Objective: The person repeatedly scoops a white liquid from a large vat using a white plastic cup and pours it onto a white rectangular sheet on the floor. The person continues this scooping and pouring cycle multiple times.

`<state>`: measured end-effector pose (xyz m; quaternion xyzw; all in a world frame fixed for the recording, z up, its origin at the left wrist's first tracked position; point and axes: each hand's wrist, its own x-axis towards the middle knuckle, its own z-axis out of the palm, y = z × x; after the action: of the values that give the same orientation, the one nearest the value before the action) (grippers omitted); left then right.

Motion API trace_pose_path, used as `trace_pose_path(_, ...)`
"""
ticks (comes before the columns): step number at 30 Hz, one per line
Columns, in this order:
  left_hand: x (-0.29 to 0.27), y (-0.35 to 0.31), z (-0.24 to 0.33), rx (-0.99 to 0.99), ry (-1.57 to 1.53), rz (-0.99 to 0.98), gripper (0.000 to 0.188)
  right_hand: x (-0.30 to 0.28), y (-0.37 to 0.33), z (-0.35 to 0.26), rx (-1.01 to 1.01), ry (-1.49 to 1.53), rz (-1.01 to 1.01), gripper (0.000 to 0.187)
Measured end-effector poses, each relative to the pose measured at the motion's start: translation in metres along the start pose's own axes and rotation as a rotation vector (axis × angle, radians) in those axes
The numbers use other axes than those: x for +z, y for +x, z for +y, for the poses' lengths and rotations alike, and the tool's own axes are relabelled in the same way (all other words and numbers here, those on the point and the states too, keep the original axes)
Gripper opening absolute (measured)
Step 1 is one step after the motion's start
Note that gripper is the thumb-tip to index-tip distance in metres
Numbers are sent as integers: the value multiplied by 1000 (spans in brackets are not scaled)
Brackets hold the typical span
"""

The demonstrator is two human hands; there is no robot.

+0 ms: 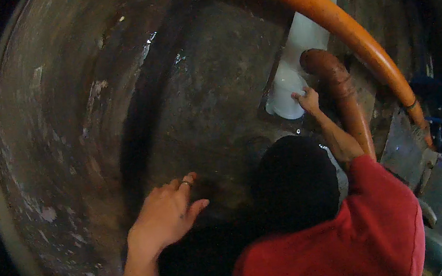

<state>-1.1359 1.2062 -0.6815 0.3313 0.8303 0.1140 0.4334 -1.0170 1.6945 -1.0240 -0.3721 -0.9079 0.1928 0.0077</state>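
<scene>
Head view: a dim, stained wall point(76, 128).
Left hand point(167, 213): fingers spread, flat on wall, holding nothing.
Right hand: out of sight.
Co-worker's hand point(307, 100): on white pipe point(293, 74).

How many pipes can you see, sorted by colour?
Orange pipe: 1
White pipe: 1
Rusty brown pipe: 1
Total: 3
</scene>
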Motion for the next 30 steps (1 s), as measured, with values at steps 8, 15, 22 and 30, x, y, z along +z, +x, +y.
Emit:
trace_pose_path(8, -4, -30, -18, 132, -5, 87, 56, -159, -4, -96, -134, 112, 222, 54)
trace_pose_path(15, -3, -46, -20, 314, 32, 129, 55, -274, 38, -298, -719, -8, 223, 39)
trace_pose_path(22, -11, -51, -15, 357, 9, 79, 56, -292, 74, -518, -1131, -669, 335, 28)
trace_pose_path(30, -18, -56, -8, 324, -10, 37, 55, -262, 105, -652, -1466, -1155, 904, 24)
